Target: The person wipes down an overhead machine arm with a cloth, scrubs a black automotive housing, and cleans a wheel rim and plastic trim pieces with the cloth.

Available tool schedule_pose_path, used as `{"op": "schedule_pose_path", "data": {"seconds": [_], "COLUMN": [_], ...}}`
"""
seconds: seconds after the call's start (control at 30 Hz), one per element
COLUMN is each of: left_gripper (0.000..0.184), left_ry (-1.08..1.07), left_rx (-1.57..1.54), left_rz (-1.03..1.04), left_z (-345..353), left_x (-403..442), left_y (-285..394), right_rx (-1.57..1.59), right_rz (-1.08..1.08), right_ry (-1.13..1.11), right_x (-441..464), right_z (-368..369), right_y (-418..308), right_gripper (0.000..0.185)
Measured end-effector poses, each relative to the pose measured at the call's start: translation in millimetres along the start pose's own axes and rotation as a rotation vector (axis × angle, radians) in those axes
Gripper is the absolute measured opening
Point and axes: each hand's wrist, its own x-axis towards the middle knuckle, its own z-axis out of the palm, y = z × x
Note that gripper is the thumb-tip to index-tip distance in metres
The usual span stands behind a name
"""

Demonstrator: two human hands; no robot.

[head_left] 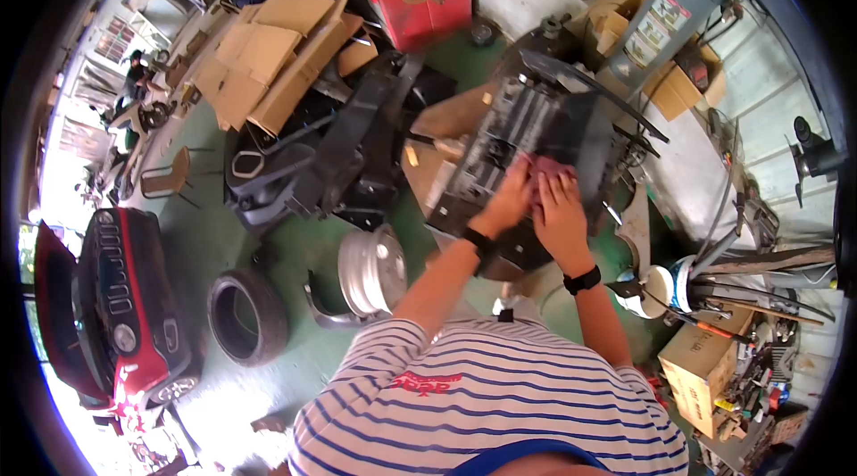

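Observation:
A dark red cloth (541,168) lies bunched on a black, boxy part (571,132) with a ribbed metal section along its left side. My left hand (509,198) grips the cloth's left edge, its fingers partly hidden. Over the front of the cloth, my right hand (561,204) holds it down against the black surface. The palms and the underside of the cloth are out of sight. Dark bands circle both of my wrists.
Black plastic body panels (326,159) and flattened cardboard (259,57) lie to the left. A silver wheel rim (371,273) and a tire (270,308) stand on the green floor. At right are a white bucket (659,290) and a cardboard box (696,369). People sit farther back.

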Motion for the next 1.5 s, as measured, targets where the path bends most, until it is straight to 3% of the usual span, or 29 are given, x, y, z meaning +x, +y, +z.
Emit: {"op": "schedule_pose_path", "data": {"seconds": [0.03, 0.07, 0.13, 0.17, 0.2, 0.23, 0.33, 0.4, 0.47, 0.67, 0.73, 0.97, 1.07, 1.13, 1.2, 1.33, 1.5], "left_gripper": [0.05, 0.054, 0.058, 0.061, 0.061, 0.061, 0.058, 0.058, 0.058, 0.058, 0.054, 0.056, 0.06, 0.056, 0.055, 0.06, 0.055], "left_ry": [-0.13, -0.244, -0.41, -0.414, -0.28, -0.265, -0.375, -0.543, -0.498, -0.443, -0.515, -0.483, -0.474, -0.587, -0.474, -0.431, -0.544], "left_rx": [0.08, 0.541, 0.593, 0.264, 0.28, 0.283, 0.324, 0.578, 0.548, 0.443, 0.639, 0.737, 0.725, 0.605, 0.629, 0.504, 0.382], "left_rz": [-0.03, 0.053, -0.024, -0.303, -0.147, -0.133, 0.018, 0.042, 0.02, 0.003, 0.06, 0.077, 0.115, -0.019, 0.118, 0.202, 0.315], "left_z": [-6, -7, -19, -37, -36, -40, -47, -54, -53, -60, -62, -61, -59, -76, -62, -71, -88], "left_x": [-3, -15, -13, -4, -14, -16, -16, -13, -14, -11, -11, -10, -14, 0, -11, -6, 21], "left_y": [-6, -14, -16, -5, -21, -35, -44, -35, -38, -34, -30, -29, -40, -11, -36, -40, -59], "right_rx": [-0.064, -0.132, -0.253, -0.256, -0.258, -0.265, -0.312, -0.263, -0.176, -0.191, -0.192, -0.239, -0.243, -0.199, -0.19, -0.232, -0.223], "right_rz": [0.041, 0.077, 0.164, 0.156, 0.166, 0.174, 0.114, 0.145, 0.221, 0.194, 0.179, 0.206, 0.205, 0.238, 0.319, 0.318, 0.484], "right_ry": [0.024, 0.056, 0.012, 0.021, -0.036, -0.084, -0.066, -0.088, -0.182, -0.154, -0.148, -0.322, -0.146, -0.089, -0.075, -0.041, -0.126], "right_x": [2, 7, 16, 19, 22, 29, 46, 56, 65, 64, 59, 75, 66, 57, 45, 47, 67], "right_z": [7, 15, 26, 35, 46, 59, 99, 109, 114, 135, 137, 140, 138, 128, 125, 128, 128], "right_y": [-10, -22, -39, -45, -47, -46, -34, -26, -17, -7, -8, -17, -31, -40, -47, -47, -53], "right_gripper": [0.057, 0.059, 0.057, 0.057, 0.055, 0.053, 0.049, 0.048, 0.045, 0.047, 0.048, 0.049, 0.047, 0.046, 0.047, 0.05, 0.054]}}
